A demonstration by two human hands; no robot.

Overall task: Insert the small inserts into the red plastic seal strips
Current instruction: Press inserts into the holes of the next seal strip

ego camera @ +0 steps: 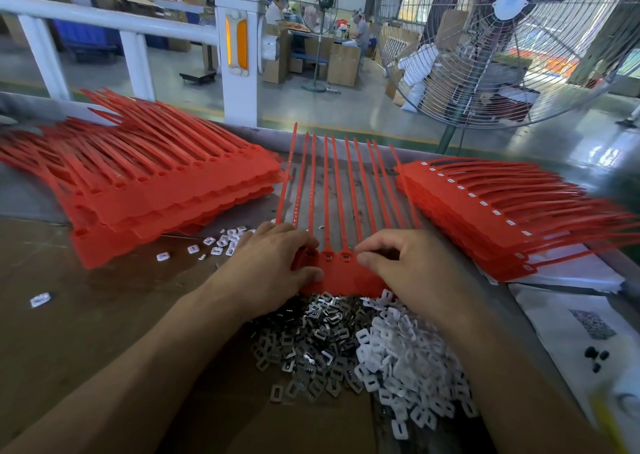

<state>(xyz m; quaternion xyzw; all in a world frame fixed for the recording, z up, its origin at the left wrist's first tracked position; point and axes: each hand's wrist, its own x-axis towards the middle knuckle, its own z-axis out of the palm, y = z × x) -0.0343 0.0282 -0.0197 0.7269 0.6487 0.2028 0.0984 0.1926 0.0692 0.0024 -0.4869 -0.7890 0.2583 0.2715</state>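
A sheet of joined red seal strips [341,273] lies in front of me, its thin tails pointing away. My left hand [270,266] rests on the sheet's left end, thumb on its near edge and fingers curled over the sockets. My right hand [412,266] hovers over the right part with fingers bent, its fingertips at a socket; any insert pinched there is hidden. Two sockets between the hands show small inserts. A heap of metal inserts [311,342] and white plastic inserts [401,356] lies just below the sheet.
A tall stack of red strip sheets [156,183] lies at the left, another stack with white inserts [502,211] at the right. Loose white inserts [221,242] are scattered near the left stack. Paper sheets [571,318] lie at the right. A large fan [502,37] stands behind the table.
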